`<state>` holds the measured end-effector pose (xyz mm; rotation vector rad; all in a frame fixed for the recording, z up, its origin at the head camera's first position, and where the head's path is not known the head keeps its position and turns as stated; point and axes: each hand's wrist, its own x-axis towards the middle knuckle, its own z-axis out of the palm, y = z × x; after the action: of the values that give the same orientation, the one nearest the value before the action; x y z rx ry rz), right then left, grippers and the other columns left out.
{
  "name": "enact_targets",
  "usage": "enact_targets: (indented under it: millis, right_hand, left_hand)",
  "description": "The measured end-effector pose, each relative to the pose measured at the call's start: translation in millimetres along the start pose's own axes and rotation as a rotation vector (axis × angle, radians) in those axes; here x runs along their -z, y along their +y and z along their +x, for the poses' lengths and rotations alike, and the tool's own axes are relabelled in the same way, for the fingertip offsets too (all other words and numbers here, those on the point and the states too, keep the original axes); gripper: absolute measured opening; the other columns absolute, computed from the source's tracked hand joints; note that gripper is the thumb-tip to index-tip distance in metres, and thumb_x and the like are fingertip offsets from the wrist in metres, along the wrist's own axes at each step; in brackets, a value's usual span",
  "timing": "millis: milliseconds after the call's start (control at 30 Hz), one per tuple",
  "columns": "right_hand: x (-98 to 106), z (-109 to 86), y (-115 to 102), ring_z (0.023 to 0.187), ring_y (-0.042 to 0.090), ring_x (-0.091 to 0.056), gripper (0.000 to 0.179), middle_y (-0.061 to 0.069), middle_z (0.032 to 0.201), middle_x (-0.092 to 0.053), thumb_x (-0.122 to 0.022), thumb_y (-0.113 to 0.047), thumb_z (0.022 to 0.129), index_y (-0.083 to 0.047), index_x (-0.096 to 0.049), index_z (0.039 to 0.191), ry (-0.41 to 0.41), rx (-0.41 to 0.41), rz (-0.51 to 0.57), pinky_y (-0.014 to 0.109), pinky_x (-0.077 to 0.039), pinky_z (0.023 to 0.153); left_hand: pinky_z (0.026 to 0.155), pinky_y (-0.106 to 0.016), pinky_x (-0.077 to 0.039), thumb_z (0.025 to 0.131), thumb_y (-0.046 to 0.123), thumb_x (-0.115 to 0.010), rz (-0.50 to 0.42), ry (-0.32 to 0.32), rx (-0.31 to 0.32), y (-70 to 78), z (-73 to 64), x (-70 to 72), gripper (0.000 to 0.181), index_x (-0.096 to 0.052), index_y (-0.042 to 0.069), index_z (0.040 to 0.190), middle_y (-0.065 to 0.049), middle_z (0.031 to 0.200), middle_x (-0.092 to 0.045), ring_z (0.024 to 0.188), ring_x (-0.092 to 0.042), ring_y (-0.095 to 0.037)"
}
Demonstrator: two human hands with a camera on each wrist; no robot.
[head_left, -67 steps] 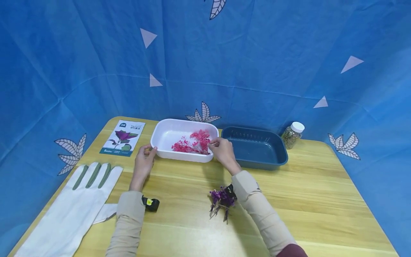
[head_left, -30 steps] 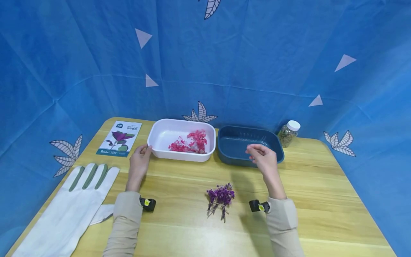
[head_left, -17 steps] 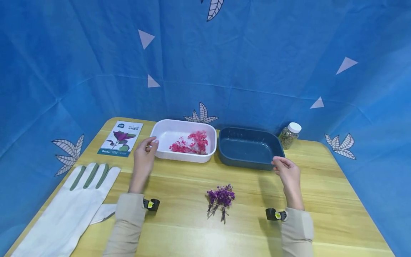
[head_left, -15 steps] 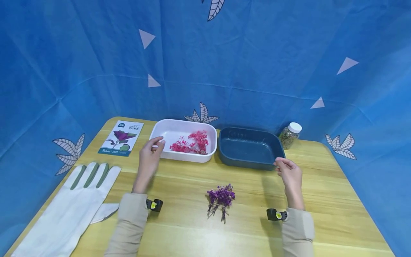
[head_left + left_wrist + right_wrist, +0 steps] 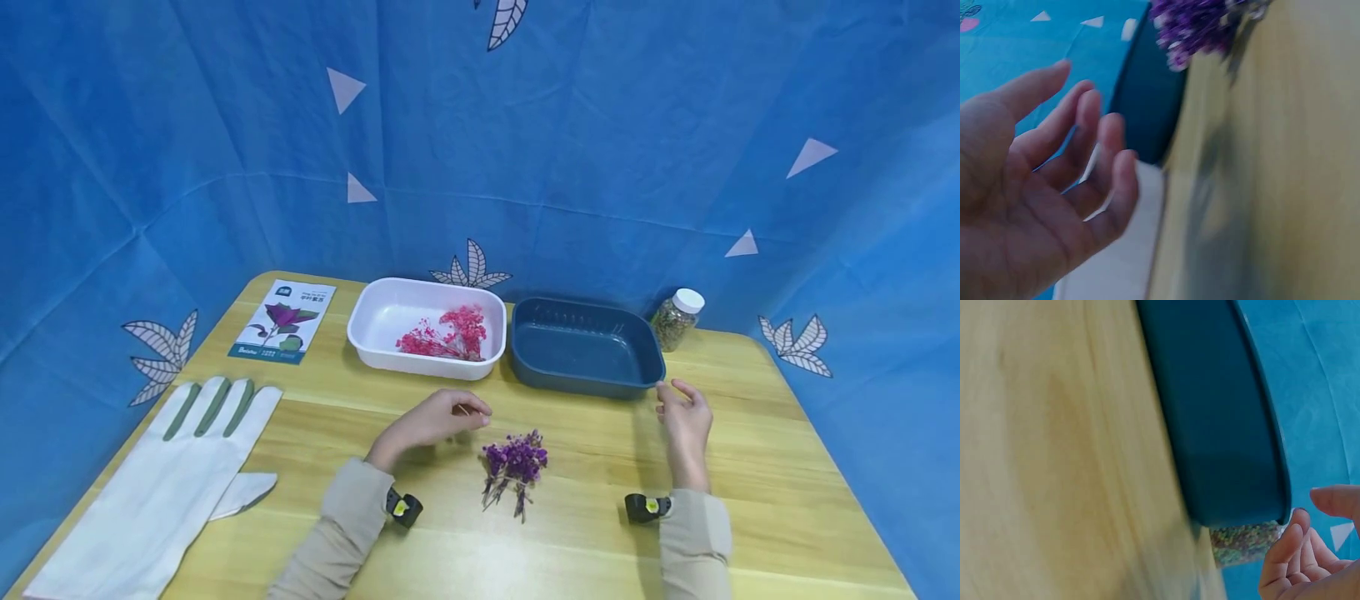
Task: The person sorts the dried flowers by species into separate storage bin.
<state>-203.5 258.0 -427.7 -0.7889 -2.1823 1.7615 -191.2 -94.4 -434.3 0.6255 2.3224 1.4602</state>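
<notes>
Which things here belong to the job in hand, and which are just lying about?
Likely part of the job: purple flowers, nearest the left hand; white tray, holding pink flowers; blue tray, beside the right hand.

Apparently just lying about: glove, packet, jar.

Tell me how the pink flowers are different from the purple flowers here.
The pink flowers lie inside the white basin; the purple flowers lie directly on the table. The pink ones spread out wider, while the purple ones form a more compact bunch. Both have clusters of small blooms, and neither is held.
</notes>
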Motion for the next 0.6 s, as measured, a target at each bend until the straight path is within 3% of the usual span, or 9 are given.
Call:
enact_targets:
  millis: [100, 200, 367, 600]
  right_hand:
    - [0.1, 1.5, 5.0, 0.065, 0.0, -0.057, 0.053, -0.017, 0.073, -0.057, -0.059, -0.025, 0.093, -0.001, -0.043, 0.137, -0.007, -0.015, 0.006, 0.014, -0.048, 0.062]
    - [-1.3, 3.3, 8.5, 0.065, 0.0, -0.056, 0.053, -0.017, 0.072, -0.057, -0.059, -0.026, 0.093, -0.002, -0.044, 0.137, -0.008, -0.011, 0.008, 0.013, -0.047, 0.061]
    - [-4.6, 4.9, 14.1, 0.061, -0.002, -0.055, 0.052, -0.02, 0.067, -0.057, -0.06, -0.024, 0.093, 0.001, -0.044, 0.135, -0.005, -0.004, 0.047, 0.012, -0.046, 0.058]
    - [-7.4, 7.9, 17.2, 0.063, -0.002, -0.056, 0.056, -0.02, 0.067, -0.059, -0.059, -0.028, 0.093, -0.002, -0.042, 0.14, -0.014, -0.021, 0.081, 0.011, -0.046, 0.06]
  left_hand:
    - [0.083, -0.029, -0.05, 0.093, 0.021, -0.06, 0.002, -0.103, 0.025, -3.3, 1.0, -6.8, 0.033, -0.062, 0.0, 0.119, -0.011, 0.112, -0.066, 0.096, -0.061, -0.017]
    - [0.084, -0.029, -0.05, 0.091, 0.018, -0.062, -0.012, -0.158, 0.041, -5.4, 2.2, -10.6, 0.036, -0.06, -0.002, 0.121, -0.012, 0.11, -0.065, 0.098, -0.061, -0.02]
    - [0.09, -0.03, -0.048, 0.088, 0.015, -0.065, -0.032, -0.188, 0.062, -8.2, 3.6, -16.0, 0.038, -0.059, -0.005, 0.12, -0.013, 0.109, -0.065, 0.102, -0.061, -0.022]
    - [0.086, -0.028, -0.049, 0.089, 0.014, -0.065, -0.004, -0.204, 0.068, -9.7, 2.8, -20.9, 0.027, -0.065, -0.001, 0.11, -0.009, 0.103, -0.068, 0.095, -0.063, -0.017]
